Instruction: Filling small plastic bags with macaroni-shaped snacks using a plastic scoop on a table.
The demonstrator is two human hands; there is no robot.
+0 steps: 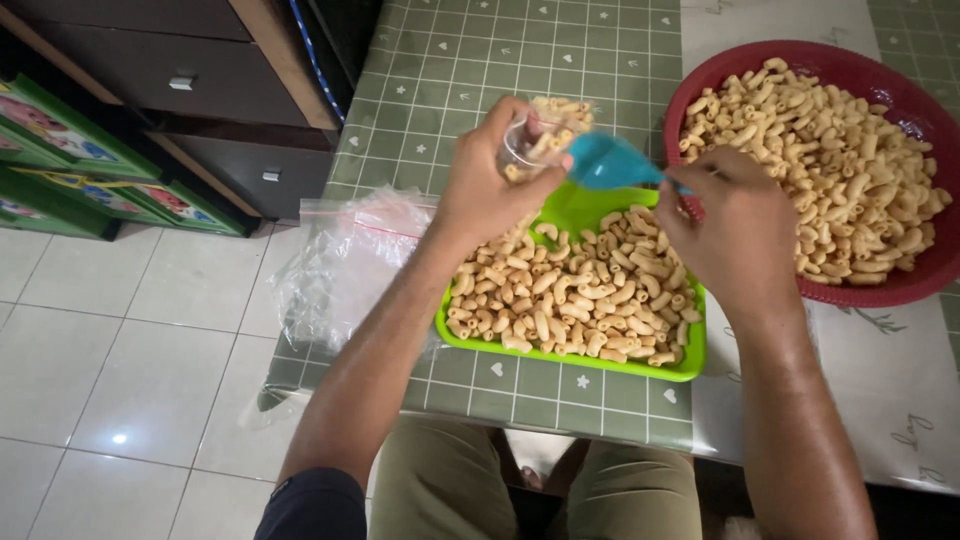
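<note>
Pasta pieces, pale curled tubes, filled a small clear bag (530,140) that the left hand (490,185) gripped around its mouth, fingers closed on the plastic just above the far edge of a green tray (690,362). The right hand (735,235) was closed around the handle of a blue scoop (610,162), whose bowl was tipped at the bag's opening. More pasta (575,295) lay heaped on the tray, and a larger heap sat in a red bowl (915,285) to the right, touching or nearly touching the tray. A loose stack of empty clear bags (345,255) lay at the left edge of the tabletop (450,60), partly hanging over it, with drawers (180,70) and a tiled floor (120,350) beyond. The bag looked light, thin and floppy, likely slippery and easy to collapse, so a hold near the rim that keeps the mouth open seemed best; the dry pieces looked stiff, light, brittle, and prone to scatter if spilled. Only this head view was available.
</note>
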